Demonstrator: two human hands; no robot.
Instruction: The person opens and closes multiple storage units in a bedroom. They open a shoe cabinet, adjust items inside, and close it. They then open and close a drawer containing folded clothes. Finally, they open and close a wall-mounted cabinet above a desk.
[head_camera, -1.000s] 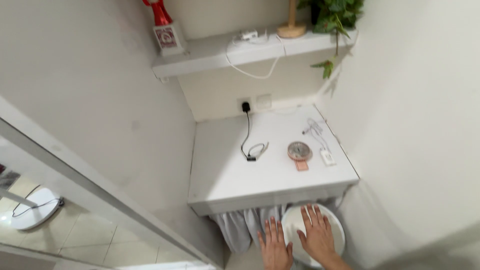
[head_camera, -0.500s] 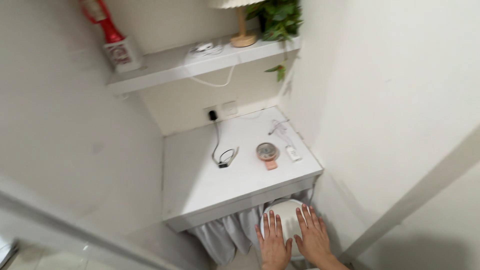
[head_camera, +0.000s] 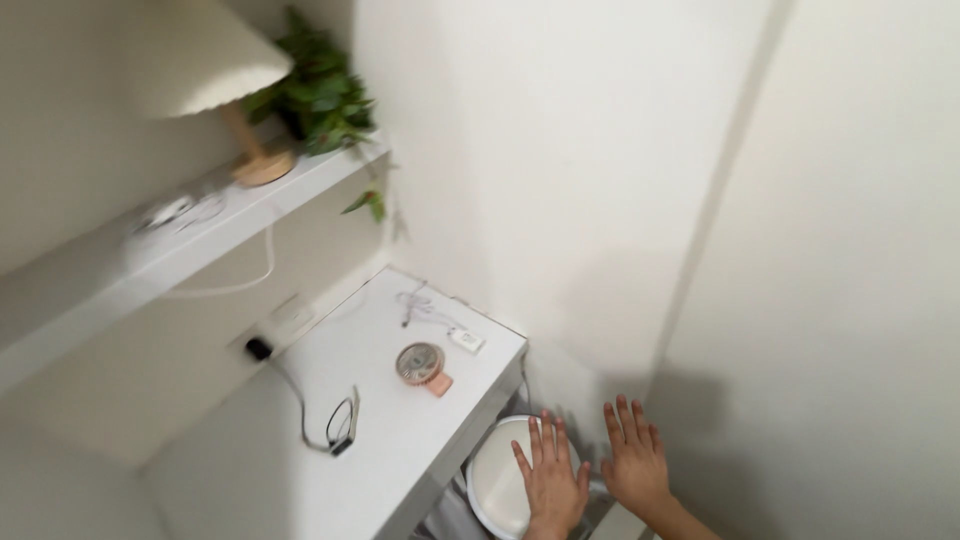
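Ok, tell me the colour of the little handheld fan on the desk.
The fan is pinkish-orange with a pale grille, clearest in the head view.

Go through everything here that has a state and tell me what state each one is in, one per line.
Left hand: open, flat on the round white stool.
Right hand: open, fingers spread, off the stool's right edge.
Round white stool: partly tucked under the desk.
Pink handheld fan: lying flat on the desk; blades not clear enough to tell if running.
Black plug: in the wall socket.
Black cable: its end looped on the desk.
Lamp: upright, apparently unlit.
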